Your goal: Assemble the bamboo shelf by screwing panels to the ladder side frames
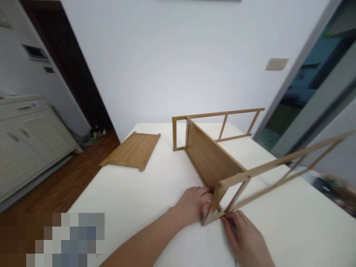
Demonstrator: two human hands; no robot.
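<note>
A partly assembled wooden shelf unit lies on its side, with a flat shelf panel (211, 152) standing on edge between two ladder-like side frames. The near side frame (261, 168) runs off to the right, and the far side frame (222, 114) stands near the wall. My left hand (193, 205) is closed around the near lower corner, its fingertips partly hidden behind the frame. Against the outside of that frame's bottom rail, my right hand (244, 233) has its fingers pinched together. Something small and dark shows between them, too unclear to name.
A second wooden panel (133, 148) lies flat on the white table (167, 178), to the left. Behind the table rises a white wall with a switch plate (277, 63). A white cabinet (30, 137) stands at far left. Blurred items (333, 189) sit off the right edge.
</note>
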